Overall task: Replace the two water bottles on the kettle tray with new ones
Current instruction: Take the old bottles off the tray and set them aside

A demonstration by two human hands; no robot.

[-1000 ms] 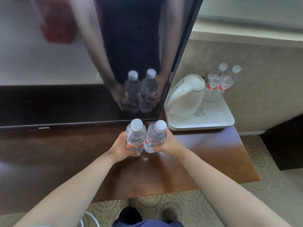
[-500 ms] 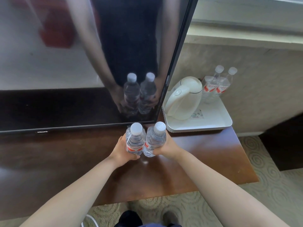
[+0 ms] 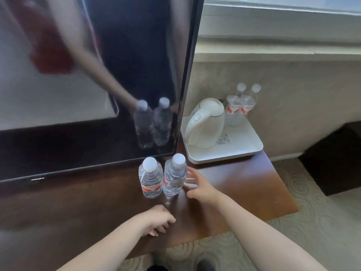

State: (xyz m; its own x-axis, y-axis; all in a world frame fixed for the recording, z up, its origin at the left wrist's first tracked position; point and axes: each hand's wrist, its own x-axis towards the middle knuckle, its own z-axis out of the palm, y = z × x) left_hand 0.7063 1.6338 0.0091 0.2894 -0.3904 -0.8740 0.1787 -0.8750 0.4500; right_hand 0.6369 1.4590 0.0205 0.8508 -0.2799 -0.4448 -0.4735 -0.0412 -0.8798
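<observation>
Two clear water bottles with white caps stand side by side on the brown desk, the left bottle (image 3: pixel 150 178) and the right bottle (image 3: pixel 174 175), just in front of the TV. My right hand (image 3: pixel 199 187) is beside the right bottle with fingers spread, holding nothing. My left hand (image 3: pixel 159 220) is nearer to me, below the bottles, loosely curled and empty. At the back right, a white tray (image 3: pixel 246 148) carries a white kettle (image 3: pixel 205 123) and two more bottles (image 3: pixel 241 106) with red labels behind it.
A large black TV screen (image 3: pixel 93 79) stands at the desk's back and reflects the bottles. The desk (image 3: pixel 244 188) ends at the right, with patterned carpet (image 3: pixel 316 222) beyond. A beige wall and window sill rise behind the tray.
Both hands held the two bottles upright a second ago. Now the bottles stand alone on the desk and both hands have let go and drawn back.
</observation>
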